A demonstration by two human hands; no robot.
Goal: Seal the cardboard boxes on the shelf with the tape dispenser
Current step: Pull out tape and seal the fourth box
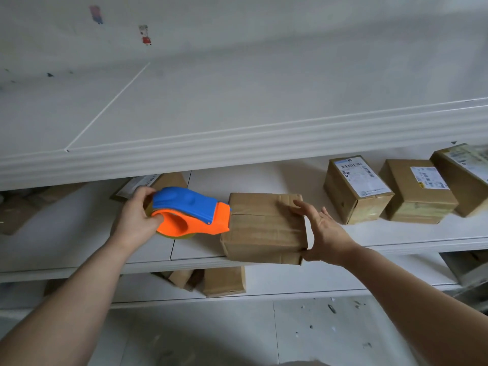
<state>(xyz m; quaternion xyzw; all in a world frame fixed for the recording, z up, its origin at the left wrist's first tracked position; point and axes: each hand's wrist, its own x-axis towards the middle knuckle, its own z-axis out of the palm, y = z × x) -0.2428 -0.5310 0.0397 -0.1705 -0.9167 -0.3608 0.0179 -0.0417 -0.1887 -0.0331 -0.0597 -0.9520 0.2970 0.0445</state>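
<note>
Box in work: cardboard box (264, 233), centre of frame, at the front edge of the middle shelf (66, 239).
Seam: flap seam (260, 213) runs left to right across the box top; no fresh tape can be made out on it.
Left hand: left hand (137, 215), left of centre, fingers wrapped around the rear of the tape dispenser (188, 210), firm hold.
Dispenser: blue and orange, long axis left-right, orange nose touching the box's left edge right at the seam's end.
Right hand: right hand (326, 233), right of centre, fingers spread and straight, laid against the box's right side, gripping nothing.
Key relation: the seam lies straight to the right of the nose, in line with the dispenser's axis; the left hand is the nearer 1 to the starting end, the right braces the far end.
Judged step: start of 1 taping pass, pull rightward.
Risk: box may skid if the brace slackens.
Others: 3 labelled boxes (356, 188) at upper right.
</note>
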